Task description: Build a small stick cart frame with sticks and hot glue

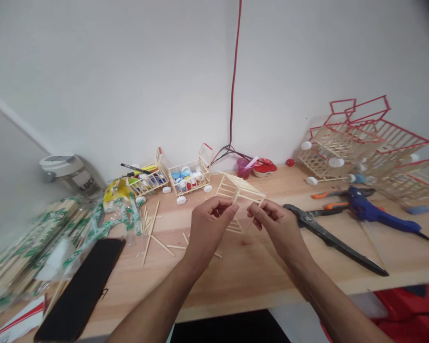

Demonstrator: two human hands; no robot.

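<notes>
A small open frame of thin wooden sticks [248, 183] is held tilted above the table. My left hand [210, 224] has closed its thumb and fingers on the near left part of this frame. My right hand [279, 226] pinches at its lower right corner, and a thin pale piece shows below those fingertips, too blurred to name. Loose cut sticks [162, 245] lie left of my left hand. To the right of my right hand are large black shears [336, 240] and a blue glue gun [379, 216].
Several finished stick carts with red edges [372, 138] stand at the right. Two small carts, one filled with bottle caps [189, 180], stand near the wall. Bagged sticks [32, 243], a black phone [80, 290] and a lidded jar [73, 176] occupy the left. A red dish [264, 167] sits behind.
</notes>
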